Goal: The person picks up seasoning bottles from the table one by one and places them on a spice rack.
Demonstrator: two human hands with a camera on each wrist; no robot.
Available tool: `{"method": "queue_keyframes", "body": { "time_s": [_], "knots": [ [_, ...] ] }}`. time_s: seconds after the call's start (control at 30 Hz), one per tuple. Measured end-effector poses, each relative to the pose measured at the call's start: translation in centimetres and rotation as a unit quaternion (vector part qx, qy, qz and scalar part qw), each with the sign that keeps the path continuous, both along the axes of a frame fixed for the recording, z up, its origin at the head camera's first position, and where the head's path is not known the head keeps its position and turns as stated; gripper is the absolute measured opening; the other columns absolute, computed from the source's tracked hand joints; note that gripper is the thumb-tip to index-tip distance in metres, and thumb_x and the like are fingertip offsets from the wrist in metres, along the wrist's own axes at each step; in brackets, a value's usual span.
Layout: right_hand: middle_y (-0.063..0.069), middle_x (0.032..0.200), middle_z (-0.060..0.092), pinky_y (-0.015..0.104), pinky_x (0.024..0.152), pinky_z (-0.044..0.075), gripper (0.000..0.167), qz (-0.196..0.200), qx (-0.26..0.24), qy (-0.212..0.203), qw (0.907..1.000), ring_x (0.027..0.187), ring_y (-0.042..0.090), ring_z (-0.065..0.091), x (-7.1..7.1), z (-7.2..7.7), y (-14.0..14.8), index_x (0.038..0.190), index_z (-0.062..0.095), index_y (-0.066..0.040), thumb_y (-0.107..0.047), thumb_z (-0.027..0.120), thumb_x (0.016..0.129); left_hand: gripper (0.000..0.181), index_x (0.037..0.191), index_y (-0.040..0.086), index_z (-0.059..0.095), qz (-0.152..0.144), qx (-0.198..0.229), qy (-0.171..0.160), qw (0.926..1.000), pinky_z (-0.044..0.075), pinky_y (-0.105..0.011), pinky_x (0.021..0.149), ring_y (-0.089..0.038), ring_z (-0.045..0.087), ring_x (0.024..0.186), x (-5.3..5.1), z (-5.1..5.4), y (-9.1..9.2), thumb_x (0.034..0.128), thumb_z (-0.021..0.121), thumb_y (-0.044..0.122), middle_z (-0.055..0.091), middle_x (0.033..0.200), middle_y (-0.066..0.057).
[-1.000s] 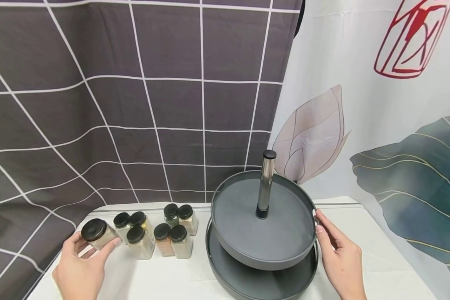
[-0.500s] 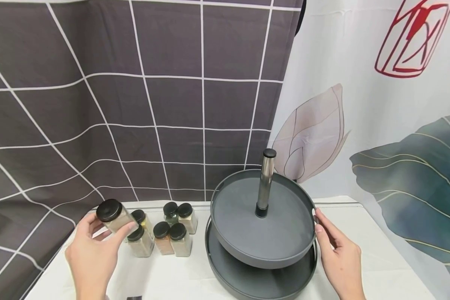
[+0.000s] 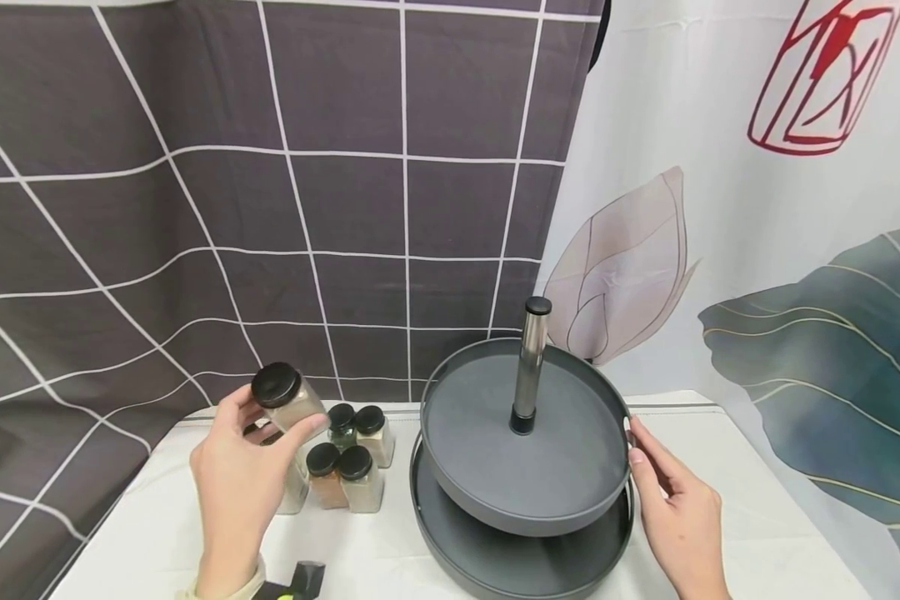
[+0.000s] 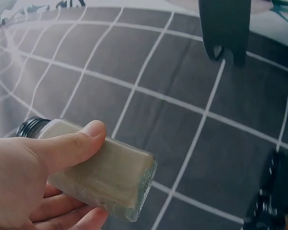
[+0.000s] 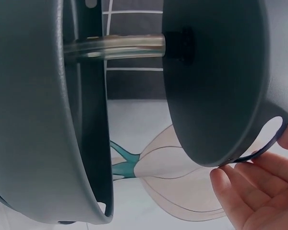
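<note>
My left hand (image 3: 236,487) holds a square glass spice jar (image 3: 297,410) with a black lid, tilted, above the other jars. In the left wrist view, my thumb lies across the jar (image 4: 115,167), which is filled with beige powder. My right hand (image 3: 678,508) grips the rim of the upper tray (image 3: 472,450) of a grey two-tier stand. In the right wrist view, the fingers (image 5: 245,189) are at the handle hole in that tray's rim (image 5: 252,115). The lower tray (image 3: 487,562) sits beneath, partly hidden.
Several spice jars stand on the white table (image 3: 390,550), among them a green-filled jar (image 3: 341,433) and an orange-brown one (image 3: 327,483). My left hand partly hides another jar (image 3: 294,493). A metal post (image 3: 529,367) rises from the stand. A dark checked curtain (image 3: 345,208) hangs behind.
My left hand has lifted the spice jar and carried it right, over the other jars. A black device on the left wrist has come into view. My right hand stays on the tray rim.
</note>
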State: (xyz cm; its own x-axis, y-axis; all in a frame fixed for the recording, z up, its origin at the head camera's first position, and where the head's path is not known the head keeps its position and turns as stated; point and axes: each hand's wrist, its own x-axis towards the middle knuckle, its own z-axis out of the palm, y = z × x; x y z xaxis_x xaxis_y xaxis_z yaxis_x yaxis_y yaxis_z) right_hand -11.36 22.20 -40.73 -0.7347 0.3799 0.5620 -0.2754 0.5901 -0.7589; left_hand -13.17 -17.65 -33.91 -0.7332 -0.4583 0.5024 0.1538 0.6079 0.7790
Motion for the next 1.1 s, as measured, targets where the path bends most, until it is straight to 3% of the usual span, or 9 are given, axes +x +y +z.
{"method": "queue_keyframes", "body": {
  "time_s": [0.17,0.23,0.33,0.5,0.73,0.93,1.1],
  "knots": [
    [-0.015,0.119,0.069,0.000,0.087,0.043,0.036,-0.001,0.002,-0.003,1.0000,0.104,-0.018,0.057,0.0,0.0,0.0,0.130,0.070,-0.018,-0.006,0.067,0.096,0.072,0.126,0.009,0.063,-0.018,-0.011,0.002,0.9998,0.044,-0.001,0.068,-0.025,0.075,0.082,-0.5,0.8,1.6,0.0668,0.096,0.032,0.074,0.107,-0.014],
    [-0.014,0.118,0.069,0.000,0.087,0.043,0.036,0.000,0.003,-0.004,1.0000,0.104,-0.018,0.057,-0.1,0.0,0.0,0.129,0.070,-0.018,-0.006,0.067,0.096,0.072,0.127,0.008,0.063,-0.031,-0.011,0.001,0.9995,0.043,-0.003,0.067,-0.031,0.074,0.085,-0.7,0.9,2.2,0.0674,0.095,0.032,0.074,0.109,-0.015],
    [-0.015,0.119,0.069,0.000,0.087,0.043,0.036,0.001,0.001,-0.004,1.0000,0.104,-0.018,0.057,-0.1,0.0,0.0,0.129,0.070,-0.018,-0.006,0.067,0.096,0.071,0.126,0.008,0.063,-0.045,-0.021,0.000,0.9988,0.050,-0.012,0.070,-0.027,0.074,0.087,-1.2,1.1,3.1,0.0668,0.096,0.031,0.074,0.107,-0.013],
    [-0.020,0.117,0.068,0.000,0.086,0.043,0.036,0.001,-0.003,-0.005,1.0000,0.103,-0.018,0.058,-0.1,-0.1,0.1,0.129,0.071,-0.018,-0.006,0.067,0.095,0.070,0.125,0.009,0.062,-0.082,-0.031,0.002,0.9961,0.060,-0.037,0.076,-0.021,0.074,0.086,-2.1,1.4,4.8,0.0663,0.096,0.029,0.074,0.104,-0.008],
    [-0.013,0.118,0.069,0.001,0.087,0.043,0.036,0.000,-0.003,-0.010,0.9999,0.104,-0.017,0.058,-0.2,0.0,0.0,0.128,0.071,-0.018,-0.005,0.067,0.095,0.070,0.126,0.010,0.060,-0.119,-0.026,-0.031,0.9920,0.053,-0.035,0.070,-0.016,0.072,0.084,-3.1,1.8,6.8,0.0682,0.095,0.030,0.075,0.103,-0.004],
    [-0.018,0.118,0.068,0.001,0.086,0.044,0.035,-0.001,-0.006,-0.006,1.0000,0.105,-0.017,0.058,-0.2,-0.1,0.1,0.128,0.071,-0.016,-0.004,0.067,0.095,0.070,0.126,0.006,0.059,-0.150,-0.026,-0.024,0.9880,0.058,-0.037,0.070,-0.018,0.073,0.086,-3.6,1.6,8.1,0.0689,0.094,0.026,0.075,0.105,-0.007],
    [-0.019,0.117,0.067,0.001,0.086,0.044,0.036,0.002,-0.007,-0.002,1.0000,0.104,-0.017,0.059,-0.2,-0.1,0.1,0.128,0.071,-0.016,-0.003,0.067,0.095,0.071,0.127,0.003,0.059,-0.151,-0.039,-0.022,0.9874,0.057,-0.040,0.074,-0.022,0.073,0.089,-3.9,1.2,8.9,0.0689,0.094,0.023,0.074,0.108,-0.010]
  ]
}}
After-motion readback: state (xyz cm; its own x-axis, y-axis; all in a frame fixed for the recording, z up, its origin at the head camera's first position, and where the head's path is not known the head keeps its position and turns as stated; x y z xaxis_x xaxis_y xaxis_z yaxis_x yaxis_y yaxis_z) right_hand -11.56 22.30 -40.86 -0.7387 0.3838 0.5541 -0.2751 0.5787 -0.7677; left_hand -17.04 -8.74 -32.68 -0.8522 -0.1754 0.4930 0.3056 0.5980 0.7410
